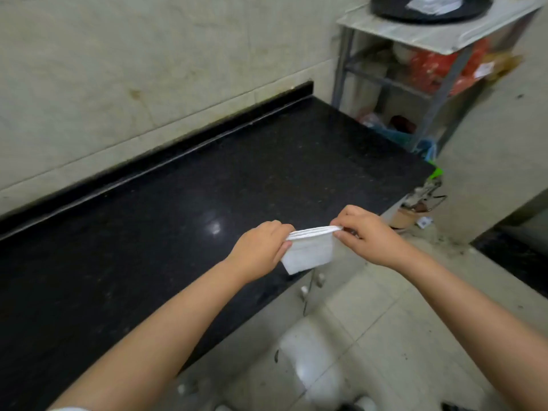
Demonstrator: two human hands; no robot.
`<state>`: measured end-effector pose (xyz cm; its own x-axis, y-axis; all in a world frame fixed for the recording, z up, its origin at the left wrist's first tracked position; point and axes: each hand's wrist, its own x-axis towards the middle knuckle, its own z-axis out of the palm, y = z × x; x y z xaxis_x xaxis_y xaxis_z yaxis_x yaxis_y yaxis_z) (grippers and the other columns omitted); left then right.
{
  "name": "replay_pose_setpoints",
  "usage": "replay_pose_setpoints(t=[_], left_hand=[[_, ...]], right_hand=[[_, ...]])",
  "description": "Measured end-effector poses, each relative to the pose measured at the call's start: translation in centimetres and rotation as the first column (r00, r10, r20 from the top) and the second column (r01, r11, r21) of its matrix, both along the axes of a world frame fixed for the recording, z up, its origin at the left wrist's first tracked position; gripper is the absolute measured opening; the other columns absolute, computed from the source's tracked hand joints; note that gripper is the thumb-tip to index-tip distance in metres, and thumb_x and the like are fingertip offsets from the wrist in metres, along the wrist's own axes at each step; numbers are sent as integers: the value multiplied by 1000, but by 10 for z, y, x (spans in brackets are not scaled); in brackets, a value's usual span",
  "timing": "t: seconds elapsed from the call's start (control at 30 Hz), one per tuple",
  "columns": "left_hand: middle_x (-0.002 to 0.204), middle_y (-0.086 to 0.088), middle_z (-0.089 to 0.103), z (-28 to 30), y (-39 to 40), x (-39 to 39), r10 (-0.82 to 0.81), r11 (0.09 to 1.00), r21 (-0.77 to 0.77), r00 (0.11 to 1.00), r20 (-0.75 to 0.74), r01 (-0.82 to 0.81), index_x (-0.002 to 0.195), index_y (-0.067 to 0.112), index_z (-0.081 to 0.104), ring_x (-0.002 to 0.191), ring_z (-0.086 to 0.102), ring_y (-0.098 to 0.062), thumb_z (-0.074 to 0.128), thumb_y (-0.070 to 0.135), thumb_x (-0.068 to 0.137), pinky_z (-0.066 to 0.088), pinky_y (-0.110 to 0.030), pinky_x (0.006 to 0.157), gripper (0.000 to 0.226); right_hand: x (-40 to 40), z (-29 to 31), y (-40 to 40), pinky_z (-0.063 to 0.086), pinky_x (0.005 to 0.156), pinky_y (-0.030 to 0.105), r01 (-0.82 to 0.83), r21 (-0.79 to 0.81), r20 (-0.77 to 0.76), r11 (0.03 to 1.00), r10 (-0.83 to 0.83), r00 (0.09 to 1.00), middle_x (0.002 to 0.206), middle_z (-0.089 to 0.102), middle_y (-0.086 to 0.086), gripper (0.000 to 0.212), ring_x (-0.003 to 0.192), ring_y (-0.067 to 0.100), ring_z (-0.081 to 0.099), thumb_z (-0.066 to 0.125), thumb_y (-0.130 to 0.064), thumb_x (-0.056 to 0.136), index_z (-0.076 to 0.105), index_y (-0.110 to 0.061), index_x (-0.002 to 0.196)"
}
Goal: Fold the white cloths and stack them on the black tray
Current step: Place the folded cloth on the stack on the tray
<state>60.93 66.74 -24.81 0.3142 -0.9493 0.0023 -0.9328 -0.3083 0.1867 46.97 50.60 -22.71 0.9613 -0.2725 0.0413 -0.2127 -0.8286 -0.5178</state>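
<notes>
A small folded white cloth (310,250) hangs in the air over the front edge of the black counter (184,221). My left hand (261,247) pinches its upper left corner and my right hand (367,235) pinches its upper right corner, so the folded top edge runs stretched between them. The black tray (394,10) stands far off at the top right on a pale shelf top, with white cloth (433,2) lying on it, partly cut off by the frame edge.
A metal rack (430,93) under the tray holds red packets and bags. A tiled wall backs the counter. Below the counter edge are pale cabinet doors (314,286) and a tiled floor (385,336). A small container with utensils (415,209) sits by the counter's right end.
</notes>
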Motion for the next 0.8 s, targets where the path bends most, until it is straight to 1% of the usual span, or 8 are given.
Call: replay_pose_setpoints(t=[0.13, 0.2, 0.27, 0.37, 0.43, 0.57, 0.7, 0.8], left_hand=[[122, -4, 55, 32, -119, -64, -123, 992, -32, 990, -72, 121, 123, 13, 47, 110, 53, -23, 42, 25, 97, 39, -31, 86, 29], [121, -3, 56, 48, -171, -91, -184, 982, -45, 981, -61, 181, 121, 13, 49, 109, 53, -21, 44, 24, 96, 38, -29, 84, 28], [118, -4, 58, 67, -219, -111, -233, 971, -75, 971, -53, 228, 119, 12, 52, 109, 53, -21, 46, 23, 95, 38, -28, 85, 26], [114, -6, 62, 100, -289, -127, -278, 947, -178, 959, -47, 266, 115, 11, 58, 107, 55, -20, 52, 19, 93, 37, -25, 83, 25], [113, -6, 64, 119, -329, -129, -285, 933, -244, 957, -53, 265, 115, 10, 61, 105, 56, -19, 54, 17, 91, 33, -18, 77, 25], [114, -7, 65, 149, -413, -119, -252, 913, -340, 967, -35, 226, 117, 9, 62, 106, 57, -21, 57, 16, 90, 35, -20, 79, 28], [108, -9, 68, 170, -504, -90, -178, 898, -415, 983, -47, 143, 113, 8, 64, 91, 57, -19, 60, 13, 87, 27, -17, 65, 27], [106, -6, 67, 190, -569, -59, -109, 901, -432, 984, -139, 39, 111, 8, 66, 83, 53, -10, 61, 12, 86, 33, -15, 67, 26]], right_hand=[[-84, 35, -97, 32, 64, 6, 127, -47, 52, 991, -124, 991, 82, 47, 6, 18, 67, 6, 43, 53, -6, 88, 66, 1, 97], [-121, 51, -138, 34, 68, 2, 216, -37, 84, 976, -212, 974, 83, 51, 9, 18, 70, 11, 49, 54, -5, 87, 67, 2, 99], [-148, 65, -178, 35, 69, 14, 305, -9, 117, 952, -301, 946, 83, 59, 13, 17, 80, 24, 55, 56, 0, 86, 67, 2, 98], [-170, 86, -236, 36, 69, 24, 367, 90, 168, 926, -377, 911, 70, 51, -11, 16, 70, 16, 52, 55, 1, 86, 67, 4, 97], [-172, 99, -271, 40, 68, 23, 401, 175, 184, 899, -430, 884, 67, 50, -14, 16, 59, 2, 50, 53, 1, 87, 66, 1, 96], [-159, 123, -350, 35, 35, 6, 421, 361, 199, 832, -510, 837, 53, 55, 4, 19, 30, -2, 48, 47, 6, 88, 58, -9, 85], [-118, 144, -454, 43, 36, 9, 387, 363, 223, 848, -482, 847, 41, 58, -9, 38, 36, 2, 55, 46, 13, 83, 54, -20, 64], [-79, 169, -527, 44, 37, 9, 370, 362, 206, 856, -460, 864, 33, 57, -8, 37, 33, -4, 54, 51, 13, 80, 54, -19, 61]])
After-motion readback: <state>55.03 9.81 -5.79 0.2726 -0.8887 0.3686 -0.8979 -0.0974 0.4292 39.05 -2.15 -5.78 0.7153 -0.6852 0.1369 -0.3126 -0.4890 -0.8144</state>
